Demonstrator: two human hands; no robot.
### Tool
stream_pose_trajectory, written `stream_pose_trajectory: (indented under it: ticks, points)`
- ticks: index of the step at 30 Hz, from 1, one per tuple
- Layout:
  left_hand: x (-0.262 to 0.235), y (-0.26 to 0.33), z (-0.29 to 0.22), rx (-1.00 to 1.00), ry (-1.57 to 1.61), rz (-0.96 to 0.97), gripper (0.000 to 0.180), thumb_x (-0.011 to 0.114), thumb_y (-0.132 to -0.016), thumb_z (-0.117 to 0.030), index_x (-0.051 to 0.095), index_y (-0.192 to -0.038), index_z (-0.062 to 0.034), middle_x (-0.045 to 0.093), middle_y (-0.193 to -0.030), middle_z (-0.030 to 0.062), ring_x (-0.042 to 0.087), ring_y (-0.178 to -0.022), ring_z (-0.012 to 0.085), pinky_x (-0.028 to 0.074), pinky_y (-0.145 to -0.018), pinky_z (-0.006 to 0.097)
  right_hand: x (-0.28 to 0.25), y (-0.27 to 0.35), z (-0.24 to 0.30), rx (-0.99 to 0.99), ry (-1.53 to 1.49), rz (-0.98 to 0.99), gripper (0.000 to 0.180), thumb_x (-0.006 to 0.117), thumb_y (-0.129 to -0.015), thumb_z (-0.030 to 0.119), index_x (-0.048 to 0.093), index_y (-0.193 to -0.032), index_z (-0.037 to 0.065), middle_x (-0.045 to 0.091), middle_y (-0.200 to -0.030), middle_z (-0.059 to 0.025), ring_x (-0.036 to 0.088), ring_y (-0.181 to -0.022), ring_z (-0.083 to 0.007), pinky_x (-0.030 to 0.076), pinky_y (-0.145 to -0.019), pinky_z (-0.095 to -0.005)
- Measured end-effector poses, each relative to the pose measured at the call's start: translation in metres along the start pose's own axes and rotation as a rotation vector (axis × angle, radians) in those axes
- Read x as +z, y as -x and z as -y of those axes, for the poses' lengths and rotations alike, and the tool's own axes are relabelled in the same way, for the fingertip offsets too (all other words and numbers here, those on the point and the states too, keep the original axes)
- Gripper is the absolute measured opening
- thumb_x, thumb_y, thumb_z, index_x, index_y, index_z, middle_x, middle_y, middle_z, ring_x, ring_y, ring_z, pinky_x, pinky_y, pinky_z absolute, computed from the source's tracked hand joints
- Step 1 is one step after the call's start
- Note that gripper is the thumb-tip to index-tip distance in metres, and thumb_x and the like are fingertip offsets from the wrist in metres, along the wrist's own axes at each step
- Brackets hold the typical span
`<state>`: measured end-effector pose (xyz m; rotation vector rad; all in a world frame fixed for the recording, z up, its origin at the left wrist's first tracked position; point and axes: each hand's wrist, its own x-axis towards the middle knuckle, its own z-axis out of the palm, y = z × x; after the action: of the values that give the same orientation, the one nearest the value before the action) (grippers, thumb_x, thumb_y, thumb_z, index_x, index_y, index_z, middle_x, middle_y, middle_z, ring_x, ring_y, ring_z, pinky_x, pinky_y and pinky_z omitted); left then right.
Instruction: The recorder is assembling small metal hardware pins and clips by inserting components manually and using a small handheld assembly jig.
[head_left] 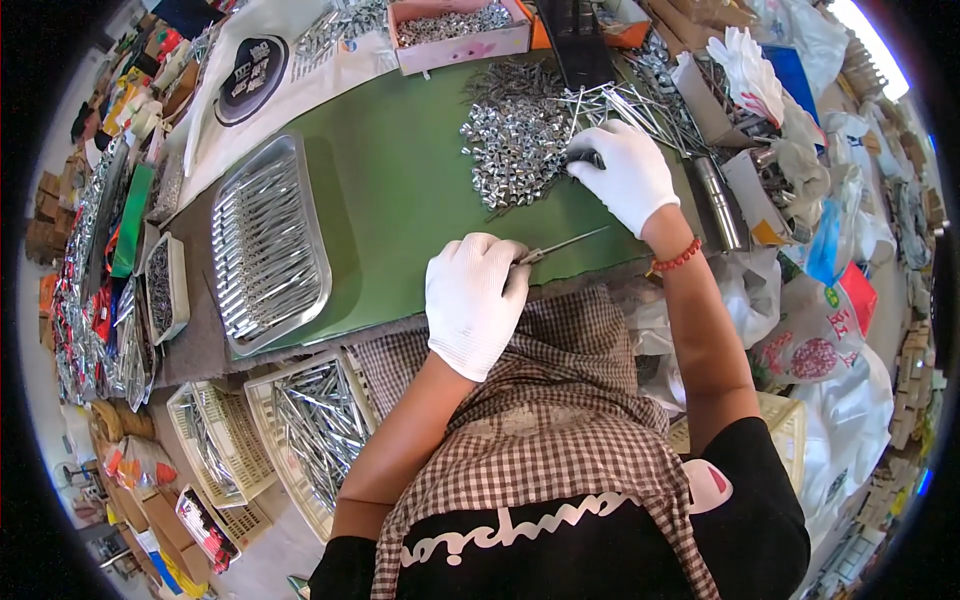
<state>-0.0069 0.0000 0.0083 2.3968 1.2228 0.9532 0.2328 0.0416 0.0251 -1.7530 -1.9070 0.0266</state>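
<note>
My left hand (474, 298), in a white knit glove, is closed around a slim metal rod (572, 242) with a thicker fitting near my fingers. The rod's thin end points right, above the green work mat (390, 190). My right hand (630, 180), gloved the same way, reaches to the right edge of a heap of small shiny metal pieces (512, 150). Its thumb and fingers are drawn together there, and whatever they may hold is hidden. Long thin metal rods (640, 112) lie just beyond that hand. Dark thin pins (510, 82) spread behind the heap.
A steel tray (322, 262) of rod-shaped metal parts stands on the left. At the back is a pink box (465, 50) of small parts. A metal cylinder (716, 205) lies right of my right wrist. Plastic crates (262, 400) with metal parts sit below the table's left edge.
</note>
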Motion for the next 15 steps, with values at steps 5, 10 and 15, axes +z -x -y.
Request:
stream_pose_trajectory:
  ticks: [5,10,15]
  points:
    - [0.003,-0.001,0.003,0.022,0.020,-0.016,0.007,0.073,-0.077,-0.014,0.069,-0.083,-0.0131,0.062,-0.084,0.0055,0.061,-0.077,0.0293,0.046,-0.070,0.043,-0.009,-0.008,-0.001,-0.042,0.147,0.224,0.011,0.069,-0.085,0.022,0.071,-0.090,0.012,0.067,-0.092,-0.0101,0.065,-0.092,-0.0327,0.051,-0.084,-0.0440]
    - [0.000,0.000,0.003,0.022,0.005,-0.026,0.007,0.073,-0.078,-0.014,0.069,-0.083,-0.0123,0.061,-0.083,0.0058,0.060,-0.077,0.0296,0.046,-0.070,0.043,-0.012,0.009,0.014,-0.094,0.027,0.161,0.010,0.064,-0.088,0.019,0.070,-0.093,0.013,0.067,-0.092,-0.0113,0.064,-0.092,-0.0332,0.051,-0.083,-0.0440]
    - [0.002,0.000,0.005,0.051,0.007,-0.045,0.008,0.072,-0.078,-0.014,0.068,-0.085,-0.0111,0.061,-0.083,0.0062,0.060,-0.076,0.0299,0.046,-0.068,0.043,-0.008,0.042,0.036,-0.430,-0.234,0.132,0.011,0.061,-0.085,0.009,0.069,-0.091,0.011,0.066,-0.089,-0.0073,0.062,-0.086,-0.0311,0.050,-0.080,-0.0426]
